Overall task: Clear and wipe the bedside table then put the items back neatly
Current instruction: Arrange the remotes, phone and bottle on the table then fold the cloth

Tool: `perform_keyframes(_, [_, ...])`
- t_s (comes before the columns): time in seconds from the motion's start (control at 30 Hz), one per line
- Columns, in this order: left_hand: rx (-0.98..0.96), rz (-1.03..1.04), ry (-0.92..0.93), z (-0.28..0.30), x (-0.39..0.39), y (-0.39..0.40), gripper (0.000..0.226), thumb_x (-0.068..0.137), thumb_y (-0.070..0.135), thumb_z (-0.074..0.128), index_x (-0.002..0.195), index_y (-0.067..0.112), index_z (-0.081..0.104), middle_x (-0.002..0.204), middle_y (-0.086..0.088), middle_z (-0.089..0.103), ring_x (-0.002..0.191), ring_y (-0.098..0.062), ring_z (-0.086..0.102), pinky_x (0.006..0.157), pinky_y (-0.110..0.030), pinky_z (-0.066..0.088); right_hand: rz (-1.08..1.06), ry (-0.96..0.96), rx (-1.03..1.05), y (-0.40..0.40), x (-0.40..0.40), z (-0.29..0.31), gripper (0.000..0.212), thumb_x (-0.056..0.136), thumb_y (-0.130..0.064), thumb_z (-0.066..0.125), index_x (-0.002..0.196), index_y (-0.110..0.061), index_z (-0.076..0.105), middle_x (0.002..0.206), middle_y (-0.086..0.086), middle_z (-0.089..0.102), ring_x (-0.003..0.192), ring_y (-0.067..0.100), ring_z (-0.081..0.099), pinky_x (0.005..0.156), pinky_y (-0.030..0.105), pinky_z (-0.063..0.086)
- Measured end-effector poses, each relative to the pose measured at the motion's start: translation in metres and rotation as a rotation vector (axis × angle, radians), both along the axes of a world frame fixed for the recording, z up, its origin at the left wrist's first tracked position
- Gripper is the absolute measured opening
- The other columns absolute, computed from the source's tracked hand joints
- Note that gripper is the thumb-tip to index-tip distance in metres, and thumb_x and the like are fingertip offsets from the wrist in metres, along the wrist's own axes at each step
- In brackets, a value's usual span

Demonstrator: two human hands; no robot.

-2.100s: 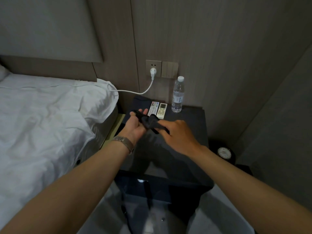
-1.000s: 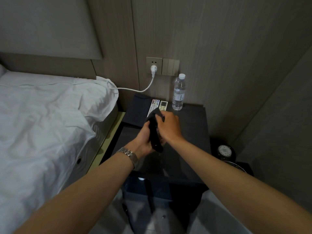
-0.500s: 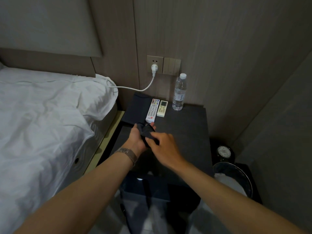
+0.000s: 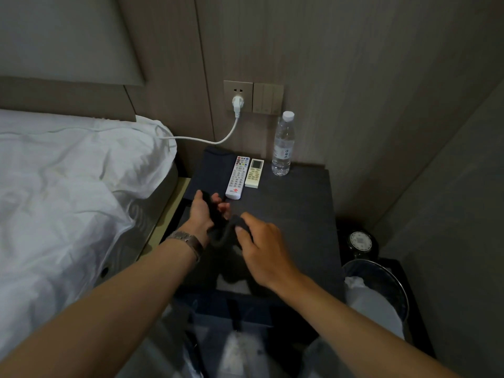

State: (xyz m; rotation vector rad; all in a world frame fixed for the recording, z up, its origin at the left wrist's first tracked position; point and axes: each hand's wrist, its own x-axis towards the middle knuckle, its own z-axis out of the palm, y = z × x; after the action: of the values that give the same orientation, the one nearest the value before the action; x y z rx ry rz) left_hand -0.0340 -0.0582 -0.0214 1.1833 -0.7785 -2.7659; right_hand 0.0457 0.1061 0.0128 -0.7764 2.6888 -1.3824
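Dim room, wood-panelled wall [image 4: 341, 64], white bed [image 4: 60, 192] at left, wall socket [image 4: 238, 95], waste bin [image 4: 377, 298] lower right

Dark grey cloth [image 4: 222, 236], black table [image 4: 300, 214], white remote [image 4: 237, 177], cream remote [image 4: 254, 173], white bedding [image 4: 68, 186].

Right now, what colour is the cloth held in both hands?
Black or very dark grey cloth, seen in the head view.

Little can be read here. The clear plastic water bottle [image 4: 283, 144] with a white cap, standing at the back of the dark worktop [image 4: 294, 214], carries a white label with dark characters too small to make out. The long white remote control [image 4: 237, 177] shows a red logo near its lower end, its lettering illegible. The button markings on the shorter cream remote control [image 4: 254, 173] are blurred.
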Motion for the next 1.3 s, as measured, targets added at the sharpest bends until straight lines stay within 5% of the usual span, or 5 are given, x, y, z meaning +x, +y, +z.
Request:
perform_keyframes(0.3, [-0.386, -0.372, -0.02, 0.008, -0.052, -0.02, 0.014, 0.085, 0.014, 0.041, 0.071, 0.014, 0.042, 0.069, -0.003, 0.039, 0.058, -0.017, 0.038, 0.053, -0.027, 0.042, -0.08, -0.389, 0.287, -0.004, -0.091, -0.033, 0.024, 0.093, -0.047, 0.042, 0.091, -0.023, 0.041, 0.087, 0.005, 0.06, 0.081, 0.027, 0.057, 0.071, 0.039, 0.043])
perform_keyframes(0.6, [-1.004, -0.521, 0.029, -0.022, -0.111, -0.013, 0.046, 0.077, 0.033, 0.071, 0.114, 0.008, 0.061, 0.088, -0.016, 0.073, 0.082, -0.038, 0.071, 0.08, -0.054, 0.058, -0.186, -0.08, 0.586, -0.024, -0.206, -0.068, 0.057, 0.089, -0.04, 0.062, 0.139, -0.022, 0.043, 0.126, 0.015, 0.054, 0.111, 0.036, 0.058, 0.079, 0.034, 0.043])
perform_keyframes(0.73, [-1.469, -0.587, 0.036, -0.026, -0.133, -0.003, 0.057, 0.092, 0.033, 0.063, 0.141, 0.011, 0.046, 0.13, -0.007, 0.062, 0.118, -0.024, 0.059, 0.092, -0.022, 0.044, -0.157, 0.08, 0.696, -0.036, -0.232, -0.081, 0.059, 0.091, -0.034, 0.064, 0.144, -0.022, 0.042, 0.136, 0.018, 0.047, 0.11, 0.034, 0.059, 0.083, 0.035, 0.046])
perform_keyframes(1.17, [-1.44, -0.671, 0.05, -0.052, -0.179, 0.014, 0.069, 0.099, 0.003, 0.045, 0.159, 0.018, 0.012, 0.155, -0.007, 0.038, 0.137, -0.023, 0.043, 0.1, -0.018, 0.035, -0.124, 0.146, 0.796, -0.037, -0.248, -0.108, 0.063, 0.098, -0.015, 0.054, 0.154, -0.02, 0.027, 0.157, 0.019, 0.028, 0.105, 0.033, 0.064, 0.079, 0.038, 0.05])
perform_keyframes(1.3, [-1.638, -0.617, 0.106, -0.061, -0.19, 0.018, 0.049, 0.092, 0.003, 0.058, 0.141, 0.007, 0.052, 0.134, -0.016, 0.059, 0.125, -0.031, 0.054, 0.108, -0.04, 0.043, -0.143, 0.119, 0.789, -0.028, -0.247, -0.107, 0.062, 0.096, -0.014, 0.058, 0.152, -0.017, 0.032, 0.159, 0.019, 0.024, 0.107, 0.033, 0.063, 0.078, 0.038, 0.049])
